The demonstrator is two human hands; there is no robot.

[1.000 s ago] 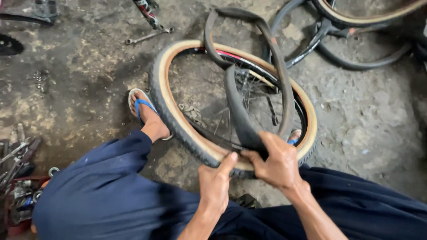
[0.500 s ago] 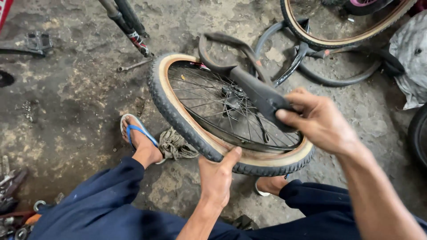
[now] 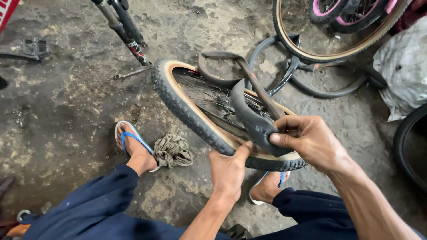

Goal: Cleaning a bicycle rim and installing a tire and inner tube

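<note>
The stained grey concrete floor (image 3: 66, 111) lies bare and open toward its left edge and left of the person's sandalled foot, while the far right is crowded: a large tan-rimmed bicycle wheel (image 3: 311, 55) at the top right corner, a pink-rimmed small wheel (image 3: 331, 13) beyond it, a crumpled grey plastic sheet (image 3: 402, 66) at the right edge and a curved black tyre (image 3: 409, 146) below that. In the middle of the floor stands the spoked bicycle wheel with a knobby black, tan-walled tyre (image 3: 187, 111), tilted, its near edge just in front of the person's knees. A limp black rubber inner tube (image 3: 249, 115) loops up out of it; part of the tube trails over the far rim. The right hand (image 3: 311, 142) is closed around the tube, thumb pressed on top, pinching it against the fingers. The left hand (image 3: 229, 171) presses its thumb on the tyre's near sidewall, its fingers curled under. A crumpled olive rag (image 3: 173, 151) lies just beside the blue-strapped sandal (image 3: 131, 142). A steel spanner (image 3: 131, 72) lies near a black bicycle fork (image 3: 124, 29) at the top; a red sign corner (image 3: 6, 11) shows at the top left.
</note>
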